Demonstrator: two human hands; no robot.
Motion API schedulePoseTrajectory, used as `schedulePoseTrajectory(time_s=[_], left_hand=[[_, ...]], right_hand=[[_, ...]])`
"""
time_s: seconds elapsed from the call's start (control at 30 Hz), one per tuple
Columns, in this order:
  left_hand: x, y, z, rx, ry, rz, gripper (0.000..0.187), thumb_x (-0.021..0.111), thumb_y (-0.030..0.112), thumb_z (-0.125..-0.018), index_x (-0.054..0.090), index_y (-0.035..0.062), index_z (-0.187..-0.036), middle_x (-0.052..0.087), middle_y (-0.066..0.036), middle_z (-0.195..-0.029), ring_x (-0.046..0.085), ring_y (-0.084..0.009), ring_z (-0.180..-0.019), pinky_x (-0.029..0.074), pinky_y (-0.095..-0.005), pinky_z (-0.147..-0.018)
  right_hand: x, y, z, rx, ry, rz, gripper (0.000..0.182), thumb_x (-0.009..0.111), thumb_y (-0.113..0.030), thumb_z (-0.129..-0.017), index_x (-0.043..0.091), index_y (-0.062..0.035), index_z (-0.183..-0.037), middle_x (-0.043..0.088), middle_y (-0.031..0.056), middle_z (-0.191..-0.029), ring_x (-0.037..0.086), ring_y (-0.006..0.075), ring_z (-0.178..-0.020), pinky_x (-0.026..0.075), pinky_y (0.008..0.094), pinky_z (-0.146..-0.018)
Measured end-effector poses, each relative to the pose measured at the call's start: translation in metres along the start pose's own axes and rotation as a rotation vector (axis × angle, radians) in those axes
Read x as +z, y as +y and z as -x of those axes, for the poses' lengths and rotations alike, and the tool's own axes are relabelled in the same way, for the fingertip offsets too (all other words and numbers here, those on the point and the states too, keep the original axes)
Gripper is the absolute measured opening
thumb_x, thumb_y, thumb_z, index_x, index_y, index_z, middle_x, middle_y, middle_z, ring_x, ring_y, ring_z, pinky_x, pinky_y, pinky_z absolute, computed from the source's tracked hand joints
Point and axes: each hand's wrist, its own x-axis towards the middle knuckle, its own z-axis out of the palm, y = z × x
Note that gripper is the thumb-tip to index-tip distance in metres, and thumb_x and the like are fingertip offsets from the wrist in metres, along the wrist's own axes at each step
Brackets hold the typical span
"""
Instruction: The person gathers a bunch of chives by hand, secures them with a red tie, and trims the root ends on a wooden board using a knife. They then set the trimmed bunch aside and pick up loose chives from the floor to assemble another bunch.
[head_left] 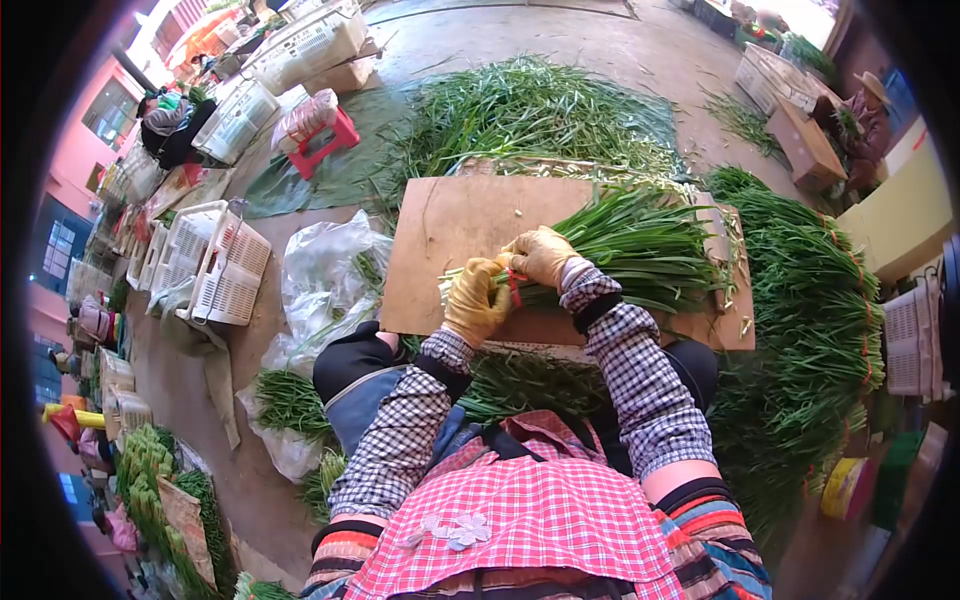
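A bunch of chives (640,240), long green leaves with pale cut ends, lies across a wooden board (440,215) over my knees. A red tie (515,288) goes round it near the pale ends. My left hand (478,300), in a yellow glove, is at the stem end with its fingers curled and pinched by the tie. My right hand (542,255), gloved the same way, bends over the top of the bunch, its fingertips close to the left ones at the tie. The exact grip of the fingertips is partly hidden.
Loose chives (530,110) are heaped beyond the board. Tied bunches (800,330) are stacked at my right. At left stand white crates (230,270), a plastic sheet (325,270) and a red stool (325,140). Other people (870,125) sit farther off on both sides.
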Motion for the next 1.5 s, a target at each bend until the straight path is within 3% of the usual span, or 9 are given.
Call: schedulePoseTrajectory(time_s=[0.47, 0.57, 0.63, 0.8, 0.9, 1.1, 1.27, 1.37, 1.5], left_hand=[[0.017, 0.015, -0.020, 0.075, -0.131, -0.293, 0.017, 0.060, 0.024, -0.083, 0.058, 0.0076, -0.078, 0.056, -0.012, -0.071, 0.056, -0.0327, -0.067, 0.043, -0.0451, -0.061], [0.020, 0.014, -0.016, -0.023, -0.017, -0.215, 0.015, 0.058, 0.018, -0.086, 0.058, 0.0065, -0.077, 0.055, -0.013, -0.071, 0.054, -0.0320, -0.067, 0.042, -0.0436, -0.063], [0.024, 0.005, -0.012, -0.154, 0.122, -0.113, 0.014, 0.059, 0.016, -0.086, 0.057, 0.0056, -0.077, 0.054, -0.012, -0.071, 0.053, -0.0306, -0.067, 0.042, -0.0425, -0.063], [0.033, -0.011, -0.012, -0.452, 0.128, 0.015, 0.016, 0.067, 0.015, -0.082, 0.058, 0.0025, -0.088, 0.056, -0.012, -0.081, 0.054, -0.0270, -0.076, 0.044, -0.0383, -0.074], [0.028, 0.001, -0.020, -0.211, 0.235, -0.247, 0.030, 0.069, 0.021, -0.082, 0.057, 0.0029, -0.103, 0.059, -0.013, -0.088, 0.055, -0.0287, -0.085, 0.045, -0.0391, -0.080], [0.025, -0.021, -0.011, -0.308, -0.074, -0.158, 0.069, 0.074, 0.037, -0.076, 0.048, 0.0073, -0.132, 0.064, -0.015, -0.100, 0.057, -0.0334, -0.091, 0.042, -0.0428, -0.087], [0.014, 0.005, -0.018, -0.329, -0.204, -0.284, 0.072, 0.073, 0.045, -0.075, 0.048, 0.0113, -0.134, 0.064, -0.015, -0.102, 0.060, -0.0307, -0.093, 0.045, -0.0390, -0.086], [0.014, 0.004, -0.017, -0.348, -0.226, -0.252, 0.073, 0.073, 0.044, -0.075, 0.046, 0.0119, -0.135, 0.063, -0.015, -0.108, 0.061, -0.0276, -0.095, 0.047, -0.0364, -0.084], [0.014, 0.002, -0.016, -0.342, -0.215, -0.232, 0.074, 0.072, 0.044, -0.076, 0.045, 0.0112, -0.136, 0.064, -0.013, -0.108, 0.061, -0.0262, -0.093, 0.047, -0.0362, -0.083]], right_hand=[[-0.006, 0.004, -0.003, 0.041, -0.039, -0.036, 0.030, 0.059, -0.031, -0.083, 0.070, -0.0070, -0.098, 0.068, 0.0147, -0.095, 0.064, 0.0303, -0.090, 0.048, 0.0358, -0.083], [0.007, 0.015, -0.008, -0.045, 0.044, -0.045, 0.029, 0.060, -0.030, -0.082, 0.070, -0.0091, -0.100, 0.069, 0.0116, -0.096, 0.063, 0.0271, -0.096, 0.045, 0.0356, -0.090], [0.012, 0.008, 0.005, -0.099, 0.187, 0.003, 0.027, 0.059, -0.027, -0.082, 0.070, -0.0108, -0.100, 0.068, 0.0049, -0.104, 0.059, 0.0211, -0.105, 0.025, 0.0485, -0.108], [0.044, -0.012, 0.042, -0.167, 0.509, 0.253, 0.031, 0.051, -0.023, -0.082, 0.062, -0.0127, -0.109, 0.058, 0.0028, -0.122, 0.052, 0.0199, -0.115, 0.018, 0.0494, -0.111], [0.056, -0.011, 0.054, -0.289, 0.691, 0.295, 0.029, 0.053, -0.027, -0.083, 0.064, -0.0108, -0.104, 0.056, 0.0059, -0.123, 0.048, 0.0205, -0.120, 0.018, 0.0468, -0.111], [-0.011, -0.011, 0.107, -0.336, 0.362, 0.198, 0.033, 0.062, -0.030, -0.080, 0.064, -0.0091, -0.105, 0.058, 0.0079, -0.119, 0.057, 0.0271, -0.103, 0.041, 0.0390, -0.094], [-0.061, 0.045, 0.165, -0.085, 0.523, -0.378, 0.028, 0.067, -0.021, -0.080, 0.068, -0.0100, -0.106, 0.068, 0.0102, -0.100, 0.065, 0.0265, -0.089, 0.051, 0.0352, -0.082], [-0.091, 0.104, 0.189, 0.202, 0.758, 0.134, 0.037, 0.065, -0.028, -0.081, 0.064, -0.0133, -0.115, 0.067, 0.0116, -0.106, 0.063, 0.0267, -0.096, 0.048, 0.0368, -0.087], [-0.105, 0.133, 0.184, 0.727, 0.443, 0.373, 0.041, 0.064, -0.036, -0.080, 0.063, -0.0147, -0.116, 0.066, 0.0109, -0.107, 0.061, 0.0283, -0.101, 0.048, 0.0393, -0.085]])
